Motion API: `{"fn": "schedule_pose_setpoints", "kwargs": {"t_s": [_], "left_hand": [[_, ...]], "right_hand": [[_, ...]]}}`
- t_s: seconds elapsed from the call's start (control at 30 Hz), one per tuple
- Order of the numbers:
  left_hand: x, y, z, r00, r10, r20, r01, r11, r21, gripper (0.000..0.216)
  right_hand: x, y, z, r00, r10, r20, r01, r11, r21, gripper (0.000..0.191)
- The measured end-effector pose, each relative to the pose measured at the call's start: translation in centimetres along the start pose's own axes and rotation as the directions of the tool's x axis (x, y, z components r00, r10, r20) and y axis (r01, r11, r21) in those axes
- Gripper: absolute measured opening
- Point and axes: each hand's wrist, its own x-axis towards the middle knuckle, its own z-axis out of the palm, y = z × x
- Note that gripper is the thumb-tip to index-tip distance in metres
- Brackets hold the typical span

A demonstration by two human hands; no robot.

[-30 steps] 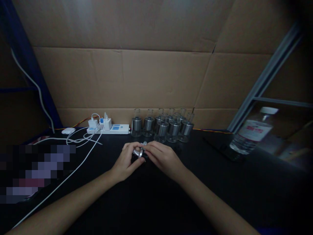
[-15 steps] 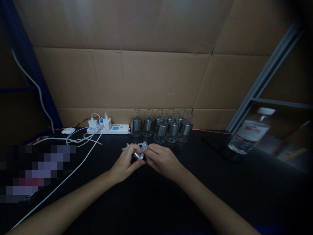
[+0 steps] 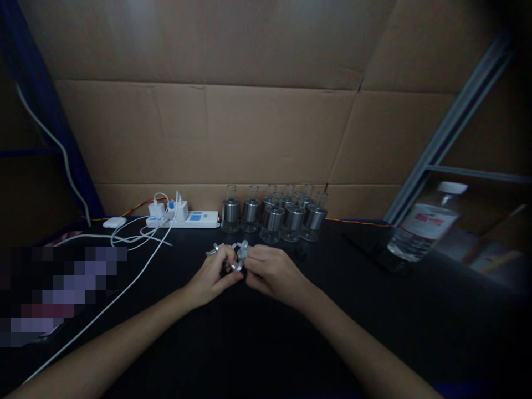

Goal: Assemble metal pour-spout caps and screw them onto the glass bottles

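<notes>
Over the black table, my left hand is closed around a small silvery metal part with a round rim. Another shiny end of what it holds sticks out beyond the knuckles at the left; whether it is one piece cannot be told. My right hand is closed with fingers pinched against a pale grey, translucent piece at the top of the metal part. The right fingertips partly hide that piece. Both hands nearly meet in front of the glass bottles with metal sleeves.
A white power strip with plugged-in adapters and looping white cables lies at the left. At the right stands a clear water bottle near a dark flat object. A cardboard wall closes off the back.
My right fingers have shifted slightly on the grey piece, and more of the round metal rim shows between the hands. The bottles and cables stay put.
</notes>
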Motion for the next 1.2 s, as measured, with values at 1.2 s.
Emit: {"fn": "schedule_pose_setpoints", "kwargs": {"t_s": [1.2], "left_hand": [[0.3,0.2,-0.6,0.98,0.176,-0.094,-0.129,0.919,0.372,0.027]], "right_hand": [[0.1,-0.3,2.0,0.864,0.47,-0.179,-0.302,0.77,0.563,0.011]]}}
